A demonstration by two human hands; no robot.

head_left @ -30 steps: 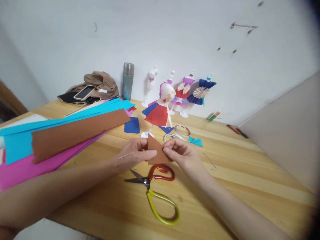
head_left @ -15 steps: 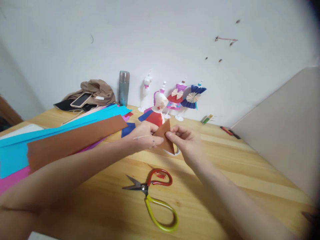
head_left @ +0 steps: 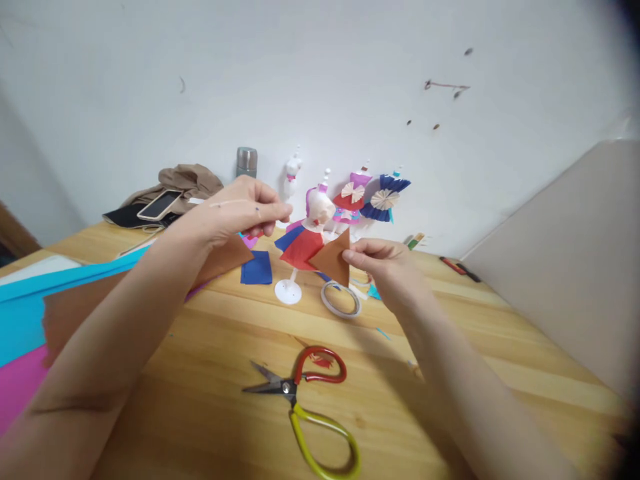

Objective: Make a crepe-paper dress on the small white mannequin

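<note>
My right hand [head_left: 385, 267] pinches a brown paper triangle [head_left: 334, 261] above the table [head_left: 215, 347], toward its back edge.
My fingertips behind the paper are out of sight, and the triangle covers part of the red skirt [head_left: 300, 248] on a small dress form [head_left: 320, 207]; I can't tell whether they touch. My left hand [head_left: 247, 207] is raised, thumb and fingers drawn together; I can't tell whether anything is between them. It hides the lower part of the bottle [head_left: 247, 162] by the back edge, and my forearm crosses the brown strip [head_left: 75, 310]. The yellow handle of the scissors [head_left: 287, 388] is cut off at the bottom. The triangle points toward the table's left edge, its longest side roughly upright beside my right thumb.
</note>
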